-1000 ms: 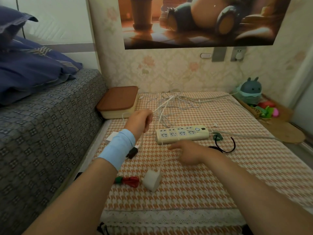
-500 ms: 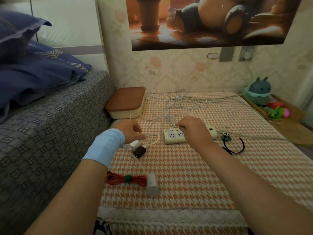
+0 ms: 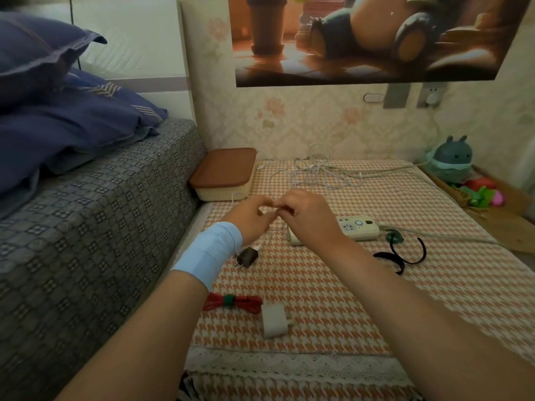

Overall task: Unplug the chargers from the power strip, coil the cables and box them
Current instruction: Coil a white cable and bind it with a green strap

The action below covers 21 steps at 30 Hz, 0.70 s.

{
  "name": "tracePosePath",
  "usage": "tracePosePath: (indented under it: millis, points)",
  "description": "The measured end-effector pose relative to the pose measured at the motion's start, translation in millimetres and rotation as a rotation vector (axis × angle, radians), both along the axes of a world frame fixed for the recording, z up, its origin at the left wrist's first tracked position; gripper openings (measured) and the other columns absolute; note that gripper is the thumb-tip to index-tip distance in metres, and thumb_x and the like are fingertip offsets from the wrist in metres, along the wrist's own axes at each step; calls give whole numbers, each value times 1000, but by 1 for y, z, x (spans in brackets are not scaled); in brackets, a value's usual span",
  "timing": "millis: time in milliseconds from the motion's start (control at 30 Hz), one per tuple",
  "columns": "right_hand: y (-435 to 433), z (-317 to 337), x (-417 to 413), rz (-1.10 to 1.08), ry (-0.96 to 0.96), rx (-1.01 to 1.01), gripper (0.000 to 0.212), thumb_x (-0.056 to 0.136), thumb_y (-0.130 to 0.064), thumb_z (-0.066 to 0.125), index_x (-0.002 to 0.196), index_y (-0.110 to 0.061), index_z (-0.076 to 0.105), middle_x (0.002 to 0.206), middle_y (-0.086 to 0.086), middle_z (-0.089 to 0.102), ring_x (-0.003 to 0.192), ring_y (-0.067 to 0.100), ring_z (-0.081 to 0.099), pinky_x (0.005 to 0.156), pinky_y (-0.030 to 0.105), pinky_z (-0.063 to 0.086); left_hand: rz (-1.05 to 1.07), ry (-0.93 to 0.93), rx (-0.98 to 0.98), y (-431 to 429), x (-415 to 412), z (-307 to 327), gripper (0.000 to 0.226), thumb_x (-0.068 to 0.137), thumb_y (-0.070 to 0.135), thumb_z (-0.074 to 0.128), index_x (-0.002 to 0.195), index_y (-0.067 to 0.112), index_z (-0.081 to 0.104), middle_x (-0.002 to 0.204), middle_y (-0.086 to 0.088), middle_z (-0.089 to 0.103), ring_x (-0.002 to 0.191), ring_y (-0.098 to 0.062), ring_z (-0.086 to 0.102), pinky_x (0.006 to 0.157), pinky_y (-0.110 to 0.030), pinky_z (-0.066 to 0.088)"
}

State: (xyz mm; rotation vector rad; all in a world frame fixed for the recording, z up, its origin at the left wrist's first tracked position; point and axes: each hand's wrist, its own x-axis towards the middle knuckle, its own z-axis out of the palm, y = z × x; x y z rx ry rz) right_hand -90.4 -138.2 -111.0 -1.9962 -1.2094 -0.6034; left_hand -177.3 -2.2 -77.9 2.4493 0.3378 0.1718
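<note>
Fingers [image 3: 285, 206] of right hand [image 3: 312, 221] and left hand [image 3: 250, 219] curled, tips meeting, pinching a thin white cable [image 3: 311, 169] just short of the power strip [image 3: 360, 228]. Trouble ahead: rest of that cable in a loose tangle at twelve o'clock, likely to knot or snag if pulled quick (strip's own lead apparently running alongside). Black charger [image 3: 247, 257] lying on the surface at seven o'clock of the hands, liable to drag. Red cable [image 3: 231, 303] already bundled at six o'clock, white charger [image 3: 274, 319] beside it. Box [image 3: 224, 175] at ten o'clock, lid on, needing opening first. Black strap [image 3: 405, 256] at three o'clock, out of the way.
</note>
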Motion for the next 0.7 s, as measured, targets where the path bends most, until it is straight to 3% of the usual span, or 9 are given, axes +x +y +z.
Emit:
tracePosePath:
  millis: [100, 167, 233, 333, 400, 467, 567, 633, 700]
  points:
    - [-4, -2, 0, -69, 53, -93, 18, 92, -17, 72, 109, -18, 75, 99, -2, 72, 84, 10, 60, 73, 29, 50, 42, -67, 157, 10, 0, 6, 29, 101, 33, 42, 88, 32, 68, 81, 6, 66, 89, -20, 61, 88, -34, 42]
    - [-8, -6, 5, -198, 94, -223, 14, 94, -30, 68, 106, -28, 74, 97, -10, 72, 92, 12, 60, 71, 29, 45, 154, -158, 334, 15, -2, 7, 34, 102, 34, 39, 80, 33, 64, 71, 12, 60, 91, -18, 56, 99, -36, 31]
    - [-15, -9, 10, -257, 197, -308, 14, 94, -41, 67, 99, -32, 76, 95, -12, 73, 100, 14, 57, 83, 33, 45, 303, -300, 400, 25, -2, 7, 33, 101, 31, 38, 81, 30, 64, 82, 8, 66, 96, -22, 56, 100, -37, 25]
    - [-24, -16, 14, -235, 347, -436, 10, 94, -40, 64, 92, -35, 72, 100, -9, 72, 106, 17, 56, 99, 38, 35, 517, -460, 294, 47, -5, 10, 32, 100, 26, 36, 84, 28, 64, 96, -1, 69, 101, -28, 57, 100, -39, 25]
    - [-24, -23, 14, -181, 411, -504, 9, 98, -38, 61, 92, -35, 67, 97, -8, 71, 98, 18, 61, 100, 42, 40, 602, -425, 228, 57, -10, 11, 30, 100, 24, 36, 88, 29, 63, 104, -7, 68, 105, -31, 56, 101, -42, 27]
    - [-21, -25, 11, -109, 455, -499, 15, 100, -36, 59, 101, -30, 72, 95, -7, 72, 91, 16, 63, 96, 45, 48, 670, -277, 310, 59, -14, 9, 26, 97, 20, 43, 114, 24, 62, 123, -13, 61, 117, -35, 51, 105, -46, 29]
    - [-9, -17, 2, 9, 429, -454, 26, 101, -34, 59, 119, -23, 75, 118, -3, 74, 104, 15, 67, 93, 37, 53, 487, -299, 399, 50, -15, 9, 65, 82, 1, 54, 143, 19, 40, 141, -12, 48, 130, -33, 43, 109, -44, 31]
    - [0, -10, -5, 85, 355, -391, 27, 102, -30, 60, 121, -19, 75, 122, -1, 73, 105, 13, 68, 91, 28, 52, 129, -346, 255, 35, -14, 8, 70, 81, -11, 46, 143, 20, 44, 143, -7, 48, 133, -27, 43, 111, -36, 33]
    - [5, -6, -12, 134, 299, -314, 25, 102, -26, 59, 118, -16, 76, 108, -1, 77, 86, 0, 66, 76, 16, 46, -97, -209, 90, 18, -13, 3, 63, 88, -9, 42, 141, 25, 48, 141, 1, 50, 132, -19, 45, 110, -32, 36]
